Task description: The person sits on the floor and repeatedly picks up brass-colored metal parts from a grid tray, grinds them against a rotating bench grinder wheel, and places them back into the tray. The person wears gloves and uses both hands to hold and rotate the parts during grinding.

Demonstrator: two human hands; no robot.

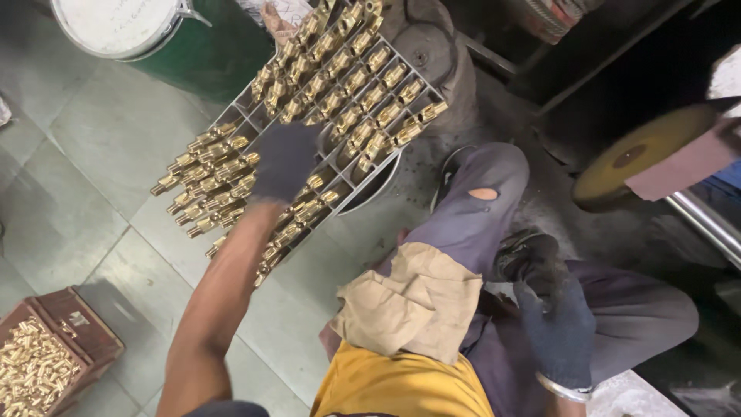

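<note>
left hand [284, 161]: gloved in dark fabric, arm stretched out over the grid tray [340, 150]; palm down on the middle rows, covering a few brass fittings [351, 81]
left fingers: curled down onto the parts; cannot tell whether they grip one or only rest on them
right hand [557, 328]: dark glove, down by the right thigh, well apart from the tray; blurred, fingers bent, nothing seen in them, cannot tell the grasp
nearer hand: left, touching; right is far off on the other side of the knees
brass fittings: stand in the tray's cells in slanted rows, long axes running roughly lower-left to upper-right, across the line of the forearm
where parts lie from fingers: directly under and just ahead of the fingertips; more rows to either side
tray: metal grid, tilted, resting on a round tub [378, 181] on the floor
cloth pad [409, 301]: tan, on the lap
wooden crate [58, 347]: lower left, full of small brass pieces
buffing wheel [641, 150]: yellow-brown disc at right, beyond the knee
green drum [193, 46]: white lid, behind the tray
</note>
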